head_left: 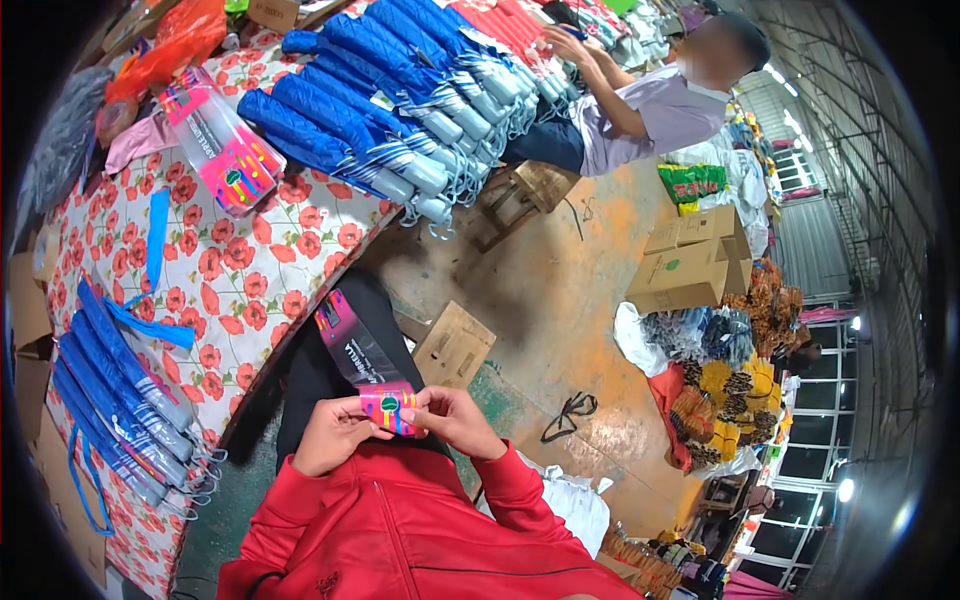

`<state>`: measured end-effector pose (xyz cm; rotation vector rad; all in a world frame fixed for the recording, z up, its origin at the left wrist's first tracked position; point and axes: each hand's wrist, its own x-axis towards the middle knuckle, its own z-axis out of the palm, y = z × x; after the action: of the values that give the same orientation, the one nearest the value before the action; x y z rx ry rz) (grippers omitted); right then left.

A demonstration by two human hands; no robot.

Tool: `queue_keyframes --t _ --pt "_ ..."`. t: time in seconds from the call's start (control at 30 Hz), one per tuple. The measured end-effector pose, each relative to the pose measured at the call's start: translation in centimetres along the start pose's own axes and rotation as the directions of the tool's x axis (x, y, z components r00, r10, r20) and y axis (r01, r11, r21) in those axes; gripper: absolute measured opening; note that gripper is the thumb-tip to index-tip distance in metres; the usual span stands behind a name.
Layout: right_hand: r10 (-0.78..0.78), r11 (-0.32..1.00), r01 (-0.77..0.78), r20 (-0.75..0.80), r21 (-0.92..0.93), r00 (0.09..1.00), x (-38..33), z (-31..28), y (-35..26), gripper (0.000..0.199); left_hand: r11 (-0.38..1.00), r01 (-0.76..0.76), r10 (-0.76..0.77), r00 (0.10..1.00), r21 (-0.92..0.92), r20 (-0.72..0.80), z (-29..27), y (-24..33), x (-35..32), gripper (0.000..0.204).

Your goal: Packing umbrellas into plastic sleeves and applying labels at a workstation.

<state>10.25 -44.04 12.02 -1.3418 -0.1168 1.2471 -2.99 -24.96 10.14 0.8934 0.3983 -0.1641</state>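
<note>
A clear plastic umbrella packaging sleeve (362, 348) with pink printed ends lies across my dark-trousered lap. My left hand (336, 434) pinches the left edge of its near pink end. On the opposite edge, my right hand (462, 420) grips the same end between thumb and fingers. Any umbrella inside the sleeve cannot be made out. To the left on the table are several folded blue umbrellas (125, 385) with grey handles and wrist loops. A stack of similar pink-ended sleeves (222, 145) rests farther up the table.
The flowered tablecloth (235, 255) covers the table at my left. A large row of blue umbrellas (350, 110) lies along its far side, near a seated person (650, 110). Blue strips (157, 240) lie between. A wooden stool (455, 345) and cardboard boxes (690, 262) stand on the floor.
</note>
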Motion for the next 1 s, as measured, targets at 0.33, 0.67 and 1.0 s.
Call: queue_keyframes --t 0.33,0.67,1.0 --pt "0.018 0.998 -0.022 0.080 0.050 0.997 1.9 0.4 -2.4 0.007 0.996 0.028 -0.017 0.992 -0.089 0.123 -2.2 1.6 0.6 0.022" --pt "-0.267 0.947 0.238 -0.120 -0.216 0.956 8.8 -1.1 -3.7 0.011 0.994 0.037 -0.041 0.999 -0.106 -0.031 -2.5 2.5 -0.1 0.018" --pt "-0.946 0.225 0.332 -0.123 -0.916 0.301 15.8 -0.2 -12.8 0.029 0.986 0.096 -0.110 0.989 -0.138 -0.096 -3.1 2.8 1.1 0.019"
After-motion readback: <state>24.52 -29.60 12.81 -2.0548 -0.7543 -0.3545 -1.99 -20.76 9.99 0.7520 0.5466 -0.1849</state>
